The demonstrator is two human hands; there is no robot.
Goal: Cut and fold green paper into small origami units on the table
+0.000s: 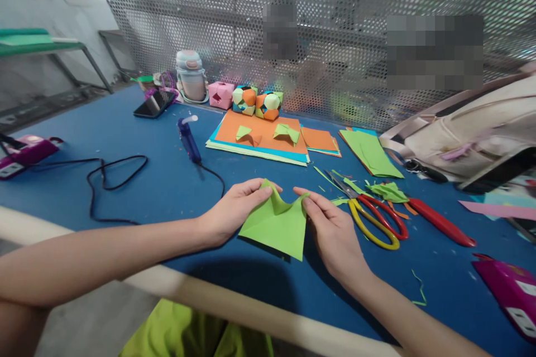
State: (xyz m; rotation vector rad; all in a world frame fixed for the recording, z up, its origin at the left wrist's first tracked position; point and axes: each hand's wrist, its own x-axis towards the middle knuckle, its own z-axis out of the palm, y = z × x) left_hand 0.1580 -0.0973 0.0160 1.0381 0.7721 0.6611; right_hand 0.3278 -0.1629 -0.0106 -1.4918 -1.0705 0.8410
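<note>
A square of green paper [276, 228] is held up over the blue table, its far edge bent into a dip between my hands. My left hand [240, 206] pinches its far left corner between thumb and fingers. On the other side my right hand [330, 228] pinches the far right corner. Just right of that hand lie scissors [374, 223] with one red and one yellow handle. Folded green and orange paper pieces [287, 133] rest on the stack of coloured sheets [259, 148] beyond my hands.
A blue glue gun [189, 140] stands at left, its black cord trailing across the table [125, 134]. Folded paper cubes [245, 100] and a bottle [191, 75] line the mesh panel. At right are a red-handled tool [441, 222], green strips [372, 150], a bag [456, 122] and a purple power strip [508, 290].
</note>
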